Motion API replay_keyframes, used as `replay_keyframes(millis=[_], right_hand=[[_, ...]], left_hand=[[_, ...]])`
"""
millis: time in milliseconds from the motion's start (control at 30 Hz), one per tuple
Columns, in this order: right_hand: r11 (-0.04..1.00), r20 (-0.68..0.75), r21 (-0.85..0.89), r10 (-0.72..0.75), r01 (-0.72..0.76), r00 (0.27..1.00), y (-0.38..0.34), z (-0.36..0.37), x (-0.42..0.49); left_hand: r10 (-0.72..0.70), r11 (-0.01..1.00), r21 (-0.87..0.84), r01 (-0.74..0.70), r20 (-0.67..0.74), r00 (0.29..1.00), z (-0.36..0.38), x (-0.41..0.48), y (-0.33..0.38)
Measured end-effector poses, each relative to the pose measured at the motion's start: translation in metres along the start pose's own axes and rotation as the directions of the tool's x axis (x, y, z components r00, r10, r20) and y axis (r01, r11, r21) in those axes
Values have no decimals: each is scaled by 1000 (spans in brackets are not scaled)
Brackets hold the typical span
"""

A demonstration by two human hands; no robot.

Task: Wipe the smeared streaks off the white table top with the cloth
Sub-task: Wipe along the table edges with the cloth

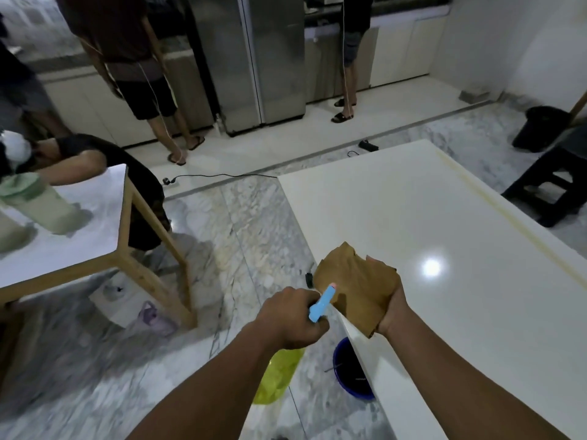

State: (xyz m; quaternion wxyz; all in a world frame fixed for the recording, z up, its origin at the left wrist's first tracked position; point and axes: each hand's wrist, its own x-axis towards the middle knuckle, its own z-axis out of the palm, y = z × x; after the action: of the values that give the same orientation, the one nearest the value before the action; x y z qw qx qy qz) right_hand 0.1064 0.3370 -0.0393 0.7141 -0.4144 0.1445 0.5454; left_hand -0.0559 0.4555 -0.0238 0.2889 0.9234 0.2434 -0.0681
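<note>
A brown cloth (352,281) lies spread over my right hand (389,292), which grips it from below with the thumb on top, just above the near left edge of the white table top (444,223). My left hand (287,319) is curled round a light blue tube with a pink tip (322,303), which points at the cloth. That hand hangs over the floor, left of the table edge. A pale yellowish streak (495,214) runs along the table's right side. A bright lamp reflection sits right of the cloth.
A blue bucket (352,373) and a yellow-green bag (279,376) stand on the marble floor under the table's left edge. A second wood-framed table (104,236) is at left, with a person beside it. Two people stand by the steel fridge (251,58). A black stool (552,182) stands at right.
</note>
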Motion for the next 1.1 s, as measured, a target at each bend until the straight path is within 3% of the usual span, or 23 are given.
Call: replay_keyframes(millis=[200, 267, 333, 433, 500, 567, 600, 700, 733, 767, 900, 1100], right_hand=[[980, -28, -190, 55, -60, 998, -53, 66, 108], [948, -117, -307, 46, -80, 992, -71, 92, 159], [882, -229, -469, -62, -54, 972, -94, 122, 219], [728, -232, -683, -298, 63, 926, -127, 182, 313], [544, -114, -823, -442, 165, 890, -137, 218, 372], [187, 99, -950, -579, 250, 810, -132, 239, 429], [-17, 232, -963, -568, 270, 790, -125, 241, 446], [-637, 521, -745, -368, 199, 770, -94, 218, 520], [-764, 549, -634, -337, 119, 764, -86, 210, 532], [-821, 560, -568, -332, 60, 759, -81, 205, 544], [-861, 570, -508, -315, 25, 759, -80, 200, 548], [-852, 504, -523, -304, 6, 809, -76, 193, 531]], left_hand=[[-60, 989, -136, 51, -66, 996, -45, 87, -71], [-74, 984, -165, 61, -69, 995, -62, 121, -98], [-95, 981, -175, 77, -94, 991, -85, 161, -129], [-125, 976, -197, 92, -160, 979, -116, 224, -183], [-154, 971, -209, 116, -176, 972, -130, 257, -215], [-155, 974, -192, 121, -172, 973, -134, 283, -247], [-148, 979, -166, 120, -166, 975, -136, 288, -256], [-146, 982, -137, 130, -111, 983, -126, 309, -292], [-154, 980, -137, 141, -92, 984, -123, 312, -301], [-168, 977, -143, 156, -72, 983, -119, 316, -309], [-200, 967, -164, 195, -9, 980, -104, 317, -321], [-138, 977, -162, 141, 30, 990, -92, 307, -302]])
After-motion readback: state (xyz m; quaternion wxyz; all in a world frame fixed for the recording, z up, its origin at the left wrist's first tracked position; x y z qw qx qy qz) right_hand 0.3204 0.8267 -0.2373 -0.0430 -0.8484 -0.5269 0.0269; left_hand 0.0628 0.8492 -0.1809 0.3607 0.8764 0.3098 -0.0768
